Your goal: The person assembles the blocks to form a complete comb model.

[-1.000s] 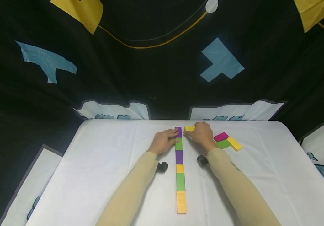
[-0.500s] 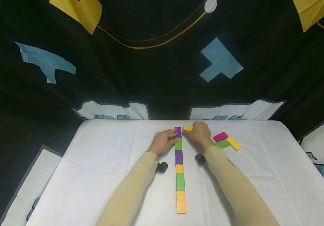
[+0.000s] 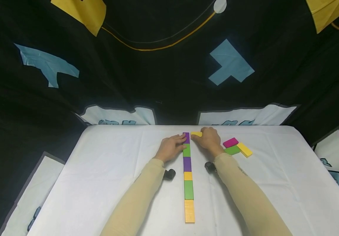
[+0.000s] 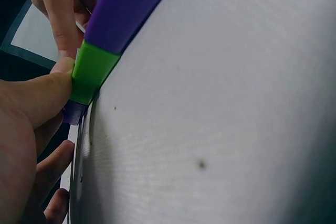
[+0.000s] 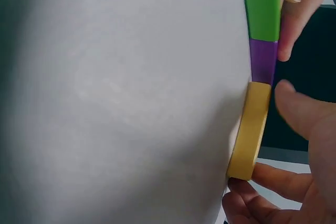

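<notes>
1. The white table (image 3: 98, 170) fills the lower part of the head view. It looks flat, so it's best to slide a block here, not lift and drop it.
2. The row of blocks (image 3: 187, 165) runs up the table, right of the middle, from the bottom to the far edge. It is nearly straight. A hard push could bend it, so small, soft nudges seem best.
3. The left hand (image 3: 170, 147), just above the lower middle, holds nothing. Its loose fingers touch the left side of the row's top end. Keeping them there should stop the row from sliding left.
4. The right hand (image 3: 209, 139), to the right of the row, pinches a block. An easy grip should be enough, kept low so the block lies flat.
5. Near the right wrist lie a pink block (image 3: 230, 143), a green block (image 3: 231, 150) and a loose yellow block (image 3: 245, 150). The right sleeve should stay off them.
6. The held yellow block (image 3: 196, 134) lies sideways, right of the row's top. It needs its far edge lined up with the row's end.
7. The purple end block (image 3: 187, 139) is just beside it. I can't tell if they touch, so any last push should be tiny.
</notes>
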Demonstrator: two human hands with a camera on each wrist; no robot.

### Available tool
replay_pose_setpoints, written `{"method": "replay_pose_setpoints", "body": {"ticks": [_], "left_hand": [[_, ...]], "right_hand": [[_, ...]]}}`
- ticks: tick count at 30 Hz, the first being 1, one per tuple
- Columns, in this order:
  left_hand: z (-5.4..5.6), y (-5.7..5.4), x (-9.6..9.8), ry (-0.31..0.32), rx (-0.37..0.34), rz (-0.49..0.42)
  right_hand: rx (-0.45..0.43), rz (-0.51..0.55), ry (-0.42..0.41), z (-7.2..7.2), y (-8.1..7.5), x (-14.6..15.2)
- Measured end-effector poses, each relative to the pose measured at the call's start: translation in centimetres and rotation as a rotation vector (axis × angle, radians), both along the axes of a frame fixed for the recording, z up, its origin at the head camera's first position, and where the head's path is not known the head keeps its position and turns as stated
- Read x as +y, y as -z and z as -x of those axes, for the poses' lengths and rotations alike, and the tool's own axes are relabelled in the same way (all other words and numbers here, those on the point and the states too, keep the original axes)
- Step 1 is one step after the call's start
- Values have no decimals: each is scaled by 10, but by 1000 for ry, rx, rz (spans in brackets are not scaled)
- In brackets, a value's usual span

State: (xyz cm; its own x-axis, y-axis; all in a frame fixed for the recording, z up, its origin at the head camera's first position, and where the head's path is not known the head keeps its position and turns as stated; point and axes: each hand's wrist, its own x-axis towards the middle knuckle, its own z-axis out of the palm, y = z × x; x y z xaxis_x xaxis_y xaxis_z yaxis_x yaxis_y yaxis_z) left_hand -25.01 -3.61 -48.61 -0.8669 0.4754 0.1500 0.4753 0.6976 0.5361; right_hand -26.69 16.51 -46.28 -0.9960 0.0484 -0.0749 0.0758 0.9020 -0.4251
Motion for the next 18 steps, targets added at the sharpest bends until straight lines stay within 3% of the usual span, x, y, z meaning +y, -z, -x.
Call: {"method": "replay_pose_setpoints", "body": {"ticks": [18], "left_hand": [[0, 1, 1, -7, -11, 9]], "right_hand": [[6, 37, -23, -1, 0, 3]]}}
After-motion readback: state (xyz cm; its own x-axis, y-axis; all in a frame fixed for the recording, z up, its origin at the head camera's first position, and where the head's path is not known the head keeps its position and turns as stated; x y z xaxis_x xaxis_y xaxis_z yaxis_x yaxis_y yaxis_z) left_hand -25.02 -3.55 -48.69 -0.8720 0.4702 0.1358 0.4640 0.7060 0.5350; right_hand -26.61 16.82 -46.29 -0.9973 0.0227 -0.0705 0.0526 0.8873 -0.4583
